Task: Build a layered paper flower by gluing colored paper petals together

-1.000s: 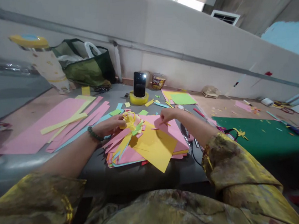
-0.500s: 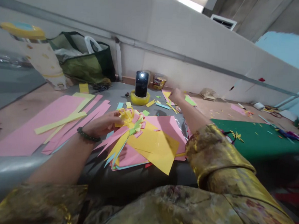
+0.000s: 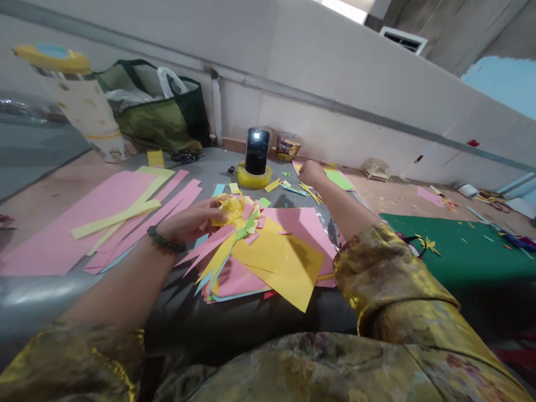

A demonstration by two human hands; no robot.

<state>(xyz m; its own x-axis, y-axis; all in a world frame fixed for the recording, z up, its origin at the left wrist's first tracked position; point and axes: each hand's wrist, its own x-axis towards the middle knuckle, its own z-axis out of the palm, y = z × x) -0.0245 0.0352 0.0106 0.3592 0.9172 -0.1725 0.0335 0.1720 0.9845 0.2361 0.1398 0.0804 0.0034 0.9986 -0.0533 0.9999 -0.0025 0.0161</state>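
My left hand (image 3: 192, 219), with a dark bead bracelet at its wrist, is closed on a paper flower (image 3: 234, 212) of yellow, pink and green strips. Long pink, yellow and blue paper tails hang from the flower toward me. Under it lies a stack of pink and yellow paper sheets (image 3: 287, 251). My right hand (image 3: 312, 172) is stretched out to the back of the table, at the coloured paper sheets (image 3: 340, 180). Its fingers are bent together, and what they hold, if anything, is hidden. Thin yellow paper strips (image 3: 311, 193) lie just below it.
Pink sheets and strips (image 3: 92, 225) spread on the left. A phone (image 3: 257, 151) stands in a yellow tape roll (image 3: 254, 177), beside a snack cup (image 3: 287, 147). Further left are a green bag (image 3: 163, 117) and a tall bottle (image 3: 84, 105). Green sheeting (image 3: 475, 252) covers the right side.
The view has shifted slightly, so most things sit a little further right. My right hand has moved slightly left and down over the back sheets. My left hand keeps its hold on the paper flower.
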